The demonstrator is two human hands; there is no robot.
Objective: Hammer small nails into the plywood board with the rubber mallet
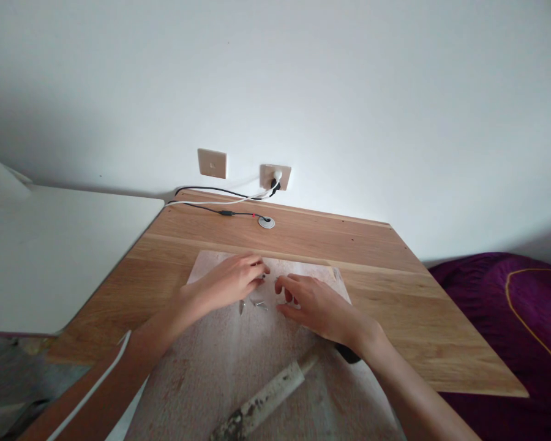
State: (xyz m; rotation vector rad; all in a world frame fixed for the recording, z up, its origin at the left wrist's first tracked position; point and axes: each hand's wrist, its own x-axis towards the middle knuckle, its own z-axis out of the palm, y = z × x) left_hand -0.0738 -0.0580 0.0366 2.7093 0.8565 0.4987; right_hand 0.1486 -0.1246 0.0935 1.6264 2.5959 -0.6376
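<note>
My left hand (pixel 232 282) rests on a pale worn board (pixel 239 361) with its fingers curled, the fingertips pinched over something small I cannot make out. My right hand (pixel 314 306) lies just to its right, fingers bent and also closing on something tiny. A few small screws (pixel 253 303) lie on the board between and just below the two hands. A long hammer-like tool with a dirty wooden handle (pixel 266 398) lies diagonally across the board under my right wrist.
The board lies on a wooden desk (pixel 395 294) against a white wall. Black and white cables (pixel 220 199) run from a wall socket (pixel 274 176) to a cable grommet (pixel 266 222). A white surface (pixel 50 251) stands left, a purple bedspread (pixel 509 306) right.
</note>
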